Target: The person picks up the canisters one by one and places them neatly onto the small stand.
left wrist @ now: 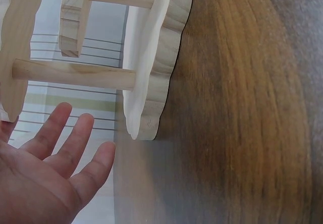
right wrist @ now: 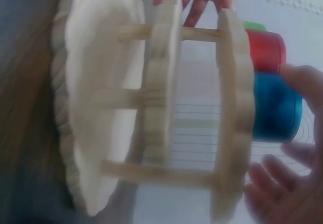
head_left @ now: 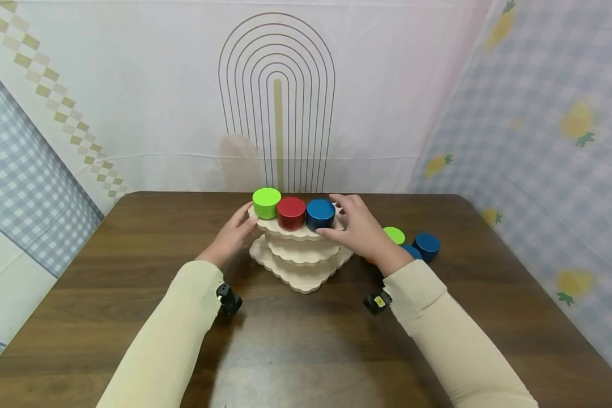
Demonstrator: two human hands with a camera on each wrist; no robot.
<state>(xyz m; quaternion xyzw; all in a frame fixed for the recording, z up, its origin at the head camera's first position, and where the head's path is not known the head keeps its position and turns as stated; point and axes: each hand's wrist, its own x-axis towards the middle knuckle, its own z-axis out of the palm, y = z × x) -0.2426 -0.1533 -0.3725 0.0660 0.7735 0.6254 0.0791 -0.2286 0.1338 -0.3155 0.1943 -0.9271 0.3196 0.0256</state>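
Observation:
A three-tier pale wooden stand (head_left: 306, 279) with scalloped edges stands on the table, its tiers joined by wooden dowels (left wrist: 75, 75). On its top tier sit a light green cylinder (head_left: 267, 204), a red cylinder (head_left: 291, 214) and a blue cylinder (head_left: 320, 215) in a row. My right hand (head_left: 359, 226) pinches the blue cylinder between thumb and fingers, the thumb at its front. At the left end of the top tier, my left hand (head_left: 234, 235) holds the edge with thumb and index finger; its other fingers (left wrist: 75, 138) are spread below the tier.
Right of the stand, partly hidden by my right forearm, are another green cylinder (head_left: 394, 234) and two blue ones, the nearer-to-edge blue cylinder (head_left: 427, 247) being fully visible. A patterned cloth (head_left: 173, 102) hangs behind the brown wooden table (head_left: 285, 345).

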